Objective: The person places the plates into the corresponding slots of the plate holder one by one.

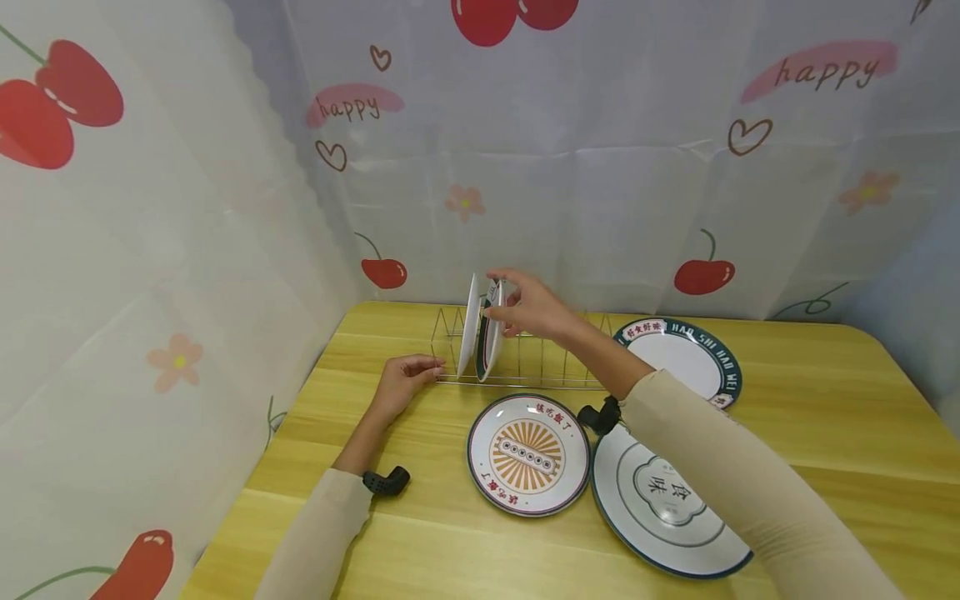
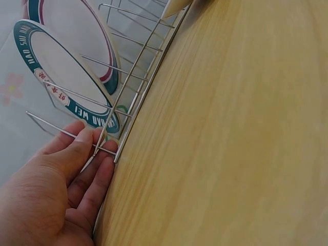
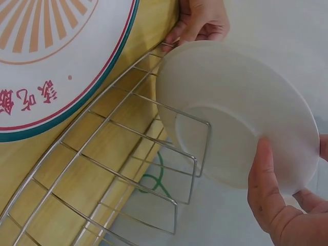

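Note:
A wire rack point(image 1: 540, 358) stands near the table's back edge, with two plates upright towards its left end. My right hand point(image 1: 534, 308) pinches the green-rimmed plate point(image 1: 489, 342) by its upper edge; in the right wrist view that plate's pale back point(image 3: 230, 113) faces the camera, my right hand point(image 3: 287, 205) at its edge. Just left of it leans the other plate point(image 1: 468, 329), whose green rim with lettering point(image 2: 66, 77) shows in the left wrist view. My left hand point(image 1: 405, 383) grips the rack's left end, its fingers around the wire in the left wrist view point(image 2: 66, 179).
In front of the rack lies a plate with an orange sunburst point(image 1: 528, 454). Right of it lies a large plate point(image 1: 660, 508), partly under my right sleeve, and behind that a green-rimmed plate point(image 1: 675, 358). A patterned curtain point(image 1: 570, 208) hangs behind the table.

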`<state>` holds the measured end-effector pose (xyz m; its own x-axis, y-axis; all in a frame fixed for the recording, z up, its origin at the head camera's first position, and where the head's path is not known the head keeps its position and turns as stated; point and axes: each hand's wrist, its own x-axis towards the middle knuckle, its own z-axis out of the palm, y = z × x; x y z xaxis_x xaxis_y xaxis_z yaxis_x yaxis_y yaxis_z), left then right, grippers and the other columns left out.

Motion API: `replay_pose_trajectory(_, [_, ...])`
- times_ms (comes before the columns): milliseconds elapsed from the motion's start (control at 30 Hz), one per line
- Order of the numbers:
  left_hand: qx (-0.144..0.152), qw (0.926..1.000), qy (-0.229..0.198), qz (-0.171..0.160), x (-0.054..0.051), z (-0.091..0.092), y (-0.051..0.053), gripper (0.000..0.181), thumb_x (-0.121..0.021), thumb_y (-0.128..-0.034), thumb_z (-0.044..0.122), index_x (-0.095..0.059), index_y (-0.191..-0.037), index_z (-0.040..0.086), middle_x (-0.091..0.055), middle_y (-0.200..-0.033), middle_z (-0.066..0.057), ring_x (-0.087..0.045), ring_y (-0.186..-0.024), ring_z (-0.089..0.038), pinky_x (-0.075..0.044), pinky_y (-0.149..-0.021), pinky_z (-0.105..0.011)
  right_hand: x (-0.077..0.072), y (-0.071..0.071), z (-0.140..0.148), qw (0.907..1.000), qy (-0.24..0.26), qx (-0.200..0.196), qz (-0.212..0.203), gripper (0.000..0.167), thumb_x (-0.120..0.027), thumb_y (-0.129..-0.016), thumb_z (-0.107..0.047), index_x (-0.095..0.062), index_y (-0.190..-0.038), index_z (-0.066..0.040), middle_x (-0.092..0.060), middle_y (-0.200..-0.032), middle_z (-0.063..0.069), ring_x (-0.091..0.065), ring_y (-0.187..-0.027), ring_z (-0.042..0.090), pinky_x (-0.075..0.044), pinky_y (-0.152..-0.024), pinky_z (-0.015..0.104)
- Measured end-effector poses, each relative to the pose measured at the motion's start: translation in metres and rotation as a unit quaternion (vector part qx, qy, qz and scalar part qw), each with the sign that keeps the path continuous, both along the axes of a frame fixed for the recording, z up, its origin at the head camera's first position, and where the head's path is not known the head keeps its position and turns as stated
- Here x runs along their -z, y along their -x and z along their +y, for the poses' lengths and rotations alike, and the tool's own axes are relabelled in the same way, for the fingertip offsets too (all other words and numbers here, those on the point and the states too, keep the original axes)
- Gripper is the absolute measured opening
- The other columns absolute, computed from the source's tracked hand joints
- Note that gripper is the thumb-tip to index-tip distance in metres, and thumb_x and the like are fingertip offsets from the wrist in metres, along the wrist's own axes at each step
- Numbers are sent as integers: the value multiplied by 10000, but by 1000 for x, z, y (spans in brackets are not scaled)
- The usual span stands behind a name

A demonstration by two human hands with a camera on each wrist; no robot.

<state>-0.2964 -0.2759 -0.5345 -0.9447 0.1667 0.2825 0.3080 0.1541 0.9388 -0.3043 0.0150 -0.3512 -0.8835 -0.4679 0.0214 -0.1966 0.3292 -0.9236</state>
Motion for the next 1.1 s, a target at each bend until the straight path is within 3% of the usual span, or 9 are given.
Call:
replay_pose_trajectory(167, [46, 10000, -12, 20, -1, 0, 0, 179, -740, -916, 14, -758, -1072, -70, -747, -1067, -202, -749, -915, -164, -631, -780, -316, 8, 2, -3, 9999, 40, -18, -96, 706, -704, -974, -122, -358, -1586, -182, -510, -1026, 210, -620, -869, 429, -608, -860, 504])
replay_pose_trajectory(300, [85, 10000, -27, 12, -2, 0, 1, 182, -735, -919, 12, -754, -1079, -72, -749, -1060, -200, -749, -915, -172, -631, -787, -324, 13, 3, -1, 10000, 27, -32, -20, 734, -696, -983, -148, -314, -1608, -208, -503, -1200, 251, -648, -933, 463, -594, -885, 523])
replay_pose_trajectory(433, [68, 10000, 16, 2, -1, 0, 0, 186, -739, -917, 27, -758, -1082, -58, -751, -1057, -193, -745, -920, -165, -629, -781, -310, 19, 4, 3, 9998, 75, -141, 99, 749, -684, -991, -138, -285, -1620, -211, -459, -1414, 260, -670, -1001, 422, -590, -887, 537])
replay_pose_trajectory(567, [47, 10000, 10, -21, -1, -1, 0, 187, -741, -916, 25, -758, -1083, -57, -748, -1067, -199, -745, -916, -164, -628, -779, -303, 21, 0, 11, 9997, 48, -181, 136, 762, -664, -996, -109, -250, -1630, -196, -434, -1488, 270, -649, -1097, 403, -596, -883, 516])
replay_pose_trajectory(833, [0, 9999, 34, -103, -1, -3, 1, 198, -752, -914, 48, -761, -1087, -47, -741, -1090, -207, -745, -936, -189, -630, -777, -317, 19, -24, 44, 9997, -104, 82, 209, 731, -654, -1007, -164, -261, -1624, -189, -486, -1445, 251, -619, -1177, 408, -581, -907, 544])
replay_pose_trajectory(1100, [26, 10000, -16, -64, 2, -2, 1, 211, -737, -920, 36, -747, -1100, -74, -733, -1089, -234, -747, -931, -183, -631, -777, -317, 24, -52, 91, 9988, -12, 366, 340, 675, -636, -1022, -218, -307, -1611, -213, -517, -1429, 246, -635, -1163, 381, -603, -887, 480])
